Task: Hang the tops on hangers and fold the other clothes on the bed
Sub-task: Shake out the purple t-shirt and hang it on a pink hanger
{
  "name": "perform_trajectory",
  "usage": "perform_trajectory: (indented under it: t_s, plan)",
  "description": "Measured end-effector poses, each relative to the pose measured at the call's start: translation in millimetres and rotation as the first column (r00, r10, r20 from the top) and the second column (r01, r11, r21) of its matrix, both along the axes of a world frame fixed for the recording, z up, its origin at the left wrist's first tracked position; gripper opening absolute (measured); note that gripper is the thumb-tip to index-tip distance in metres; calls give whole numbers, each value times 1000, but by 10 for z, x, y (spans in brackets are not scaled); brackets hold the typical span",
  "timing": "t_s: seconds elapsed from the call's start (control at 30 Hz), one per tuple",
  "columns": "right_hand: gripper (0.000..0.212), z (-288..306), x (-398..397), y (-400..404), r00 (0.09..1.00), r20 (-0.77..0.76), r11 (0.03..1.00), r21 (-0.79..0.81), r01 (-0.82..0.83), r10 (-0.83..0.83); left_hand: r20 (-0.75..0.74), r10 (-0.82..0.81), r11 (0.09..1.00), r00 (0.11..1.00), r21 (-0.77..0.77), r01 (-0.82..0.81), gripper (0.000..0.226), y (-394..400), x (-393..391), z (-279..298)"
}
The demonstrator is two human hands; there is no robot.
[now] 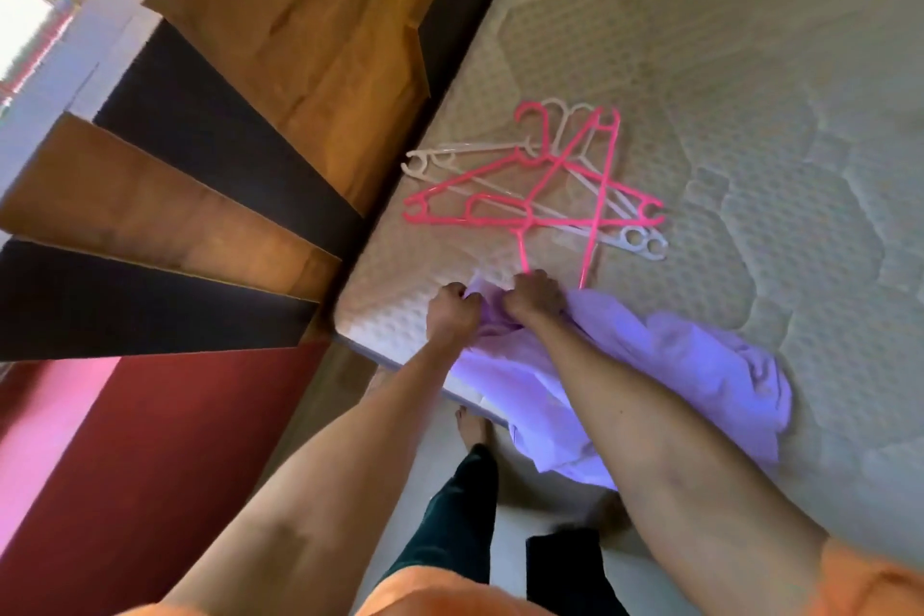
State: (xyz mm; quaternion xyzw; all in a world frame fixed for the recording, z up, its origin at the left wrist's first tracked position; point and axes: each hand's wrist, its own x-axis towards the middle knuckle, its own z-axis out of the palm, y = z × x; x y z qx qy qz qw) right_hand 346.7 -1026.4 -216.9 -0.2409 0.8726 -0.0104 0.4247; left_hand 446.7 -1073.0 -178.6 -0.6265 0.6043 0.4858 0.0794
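Note:
A lilac garment [665, 365] lies crumpled on the mattress [750, 65] near its corner, with part of it hanging over the edge. My left hand [452, 310] grips a bunch of its fabric at the near corner. Close beside it, my right hand [535, 298] grips another bunch of the same cloth. Just beyond my hands lies a loose pile of plastic hangers, pink ones [530, 210] crossed over white ones [645, 243]. The lower end of one pink hanger reaches my right hand's knuckles; whether it is held I cannot tell.
A headboard of brown and black panels [210, 195] runs along the mattress's left side. Below it is a dark red wall [150, 465]. My bare foot [470, 430] and dark trouser legs stand on the pale floor by the bed's edge.

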Motion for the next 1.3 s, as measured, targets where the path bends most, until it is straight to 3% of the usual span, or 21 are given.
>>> perform_trajectory:
  t_s: [0.1,0.17,0.3,0.37,0.4,0.5,0.63,0.7,0.77,0.83,0.9,0.97,1.03,1.13,1.2,1.3]
  plan:
    - [39,111,60,-89,963,-61,962,-83,258,-264,-30,-1,1000,1000,22,2,15,-75,-28,88]
    - [36,235,65,-91,894,-19,869,-246,430,-448,-76,-22,1000,997,-6,22,21,-116,-106,191]
    - [24,671,89,80,649,201,491,-504,711,-734,-208,-144,989,967,-66,133,28,-40,-390,523]
    - [11,915,117,169,515,322,300,-530,793,-794,-249,-271,962,930,-77,260,23,29,-553,725]
    - [9,1026,89,252,502,355,259,-549,795,-789,-231,-348,937,909,-104,333,20,80,-639,847]
    - [19,1333,-34,516,610,273,352,-616,705,-743,-158,-430,892,889,-229,391,20,223,-816,1189]
    - [15,1830,-303,931,754,144,420,-756,501,-640,-207,-461,861,863,-341,378,22,490,-1043,1662]
    - [16,2064,-504,1112,845,75,476,-798,369,-530,-204,-522,815,828,-405,414,18,586,-1154,1877]
    - [18,2355,-800,1339,891,19,474,-842,259,-453,-198,-597,750,777,-481,454,18,693,-1296,2137]
    - [42,2665,-1159,1527,856,-171,448,-890,78,-488,-212,-670,691,712,-529,492,21,768,-1447,2437]
    - [87,3013,-1524,1706,691,-424,483,-867,-123,-586,-247,-747,627,617,-571,530,25,803,-1592,2768]
    - [109,3447,-1797,1892,570,-531,527,-828,-191,-627,-255,-826,535,503,-635,557,31,833,-1721,3121]
    - [99,3875,-1996,2047,588,-597,616,-762,-201,-546,-208,-891,422,403,-706,569,34,874,-1849,3461]
    - [52,4394,-2170,2253,717,-526,617,-768,-169,-458,-140,-924,315,356,-805,503,34,1010,-2003,3930]
    - [41,4600,-2238,2333,758,-465,584,-800,-139,-458,-138,-922,305,361,-835,459,29,1054,-2103,4122]
    - [46,4826,-2278,2468,665,-499,591,-800,-107,-556,-112,-874,310,473,-878,365,22,1098,-2233,4406]
